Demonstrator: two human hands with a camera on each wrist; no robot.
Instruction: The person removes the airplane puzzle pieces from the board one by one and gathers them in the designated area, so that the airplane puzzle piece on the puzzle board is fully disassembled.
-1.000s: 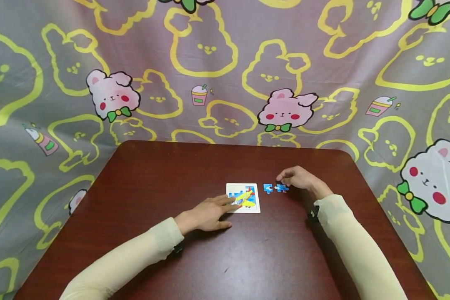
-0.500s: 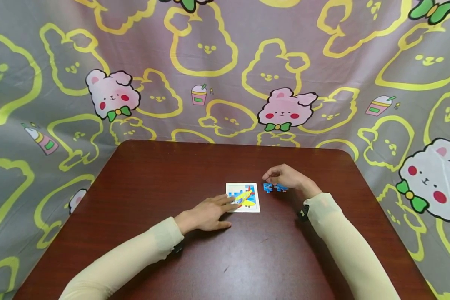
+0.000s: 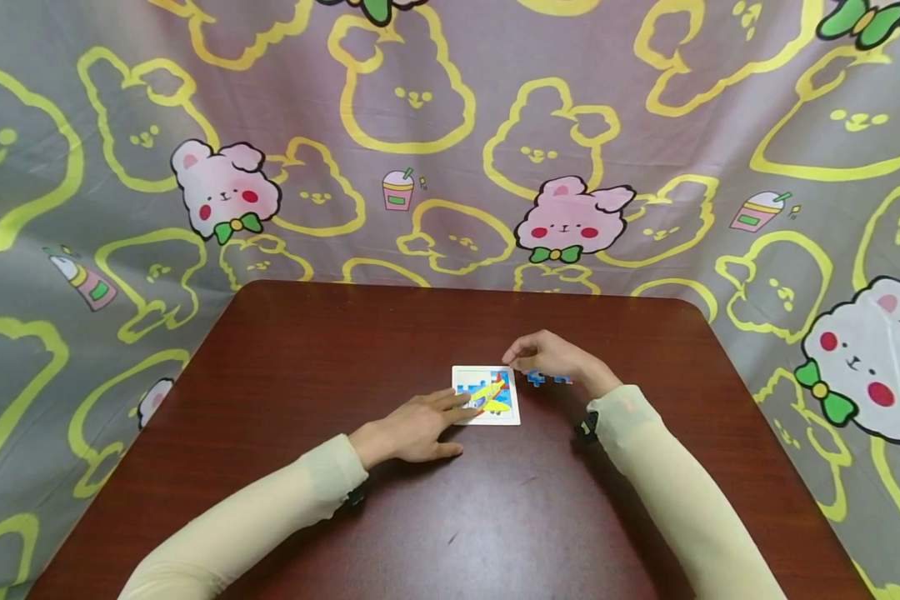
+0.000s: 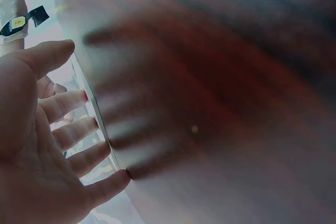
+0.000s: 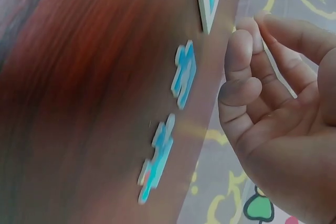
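The left hand (image 3: pixel 420 427) lies palm down in the head view, its fingers spread and straight, fingertips on the left part of a square white-framed jigsaw puzzle (image 3: pixel 516 417). A yellow airplane on blue shows on the puzzle, and its upper left part is pale. The right hand (image 3: pixel 547 354) hovers at the puzzle's upper right corner. In the right wrist view its fingers (image 5: pixel 240 56) are curled, with thumb and index tips together and no object visible between them. Below that hand lie a blue puzzle piece (image 5: pixel 184 74) and a longer blue piece or joined pair (image 5: pixel 157 158).
All this rests on a dark red-brown table (image 3: pixel 330 350) with rounded far corners. A grey curtain (image 3: pixel 450 75) with yellow outlines and rabbit heads hangs behind it and along both sides. A dark wrist strap (image 3: pixel 588 427) circles the right sleeve.
The right hand has moved left from above the loose pieces to the puzzle's upper right corner, now partly covering those pieces. The left hand and the puzzle have stayed in place.
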